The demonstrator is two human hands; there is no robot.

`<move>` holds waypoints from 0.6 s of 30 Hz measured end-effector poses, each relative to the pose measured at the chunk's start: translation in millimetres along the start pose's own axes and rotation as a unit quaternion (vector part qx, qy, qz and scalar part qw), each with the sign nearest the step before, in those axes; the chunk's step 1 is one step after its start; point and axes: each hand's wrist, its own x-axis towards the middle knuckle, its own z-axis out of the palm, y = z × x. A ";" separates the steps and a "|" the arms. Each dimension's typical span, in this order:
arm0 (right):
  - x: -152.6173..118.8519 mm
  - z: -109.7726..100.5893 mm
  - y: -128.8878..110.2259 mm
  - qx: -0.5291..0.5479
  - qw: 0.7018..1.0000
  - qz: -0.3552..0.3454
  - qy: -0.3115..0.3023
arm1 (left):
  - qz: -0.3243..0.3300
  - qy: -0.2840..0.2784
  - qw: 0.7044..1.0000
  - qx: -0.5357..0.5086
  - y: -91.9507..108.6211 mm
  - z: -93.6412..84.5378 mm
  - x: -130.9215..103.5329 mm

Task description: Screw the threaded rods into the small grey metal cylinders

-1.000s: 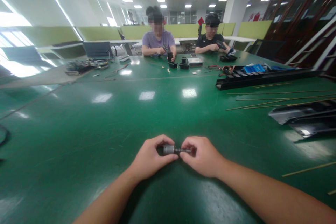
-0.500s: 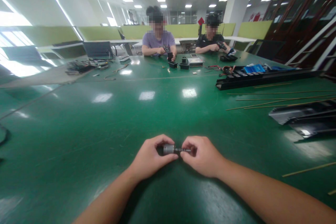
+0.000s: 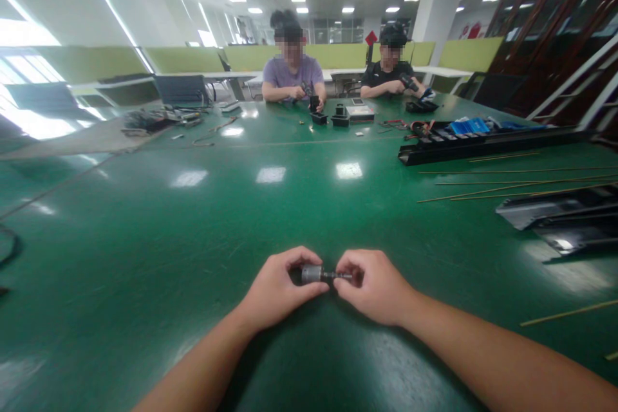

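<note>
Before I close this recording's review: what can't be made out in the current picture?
All in the head view:
- Metal cylinder: partly covered by the left hand.
- Thin shaft: partly covered by the right hand; fine detail too small and blurred.
- Dark loop: cut off by the left edge.
- Black channels: cut off by the right edge.

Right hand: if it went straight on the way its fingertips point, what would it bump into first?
Most likely the left hand, whose thumb tip faces the right hand across a small gap; the grey cylinder in its grip lies nearly level with that tip. Depth is hard to judge here.
</note>
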 end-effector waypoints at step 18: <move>-1.4 -0.3 -1.0 -0.002 1.000 -0.004 0.008 | -0.007 -0.001 1.000 -0.013 1.9 -0.8 -1.1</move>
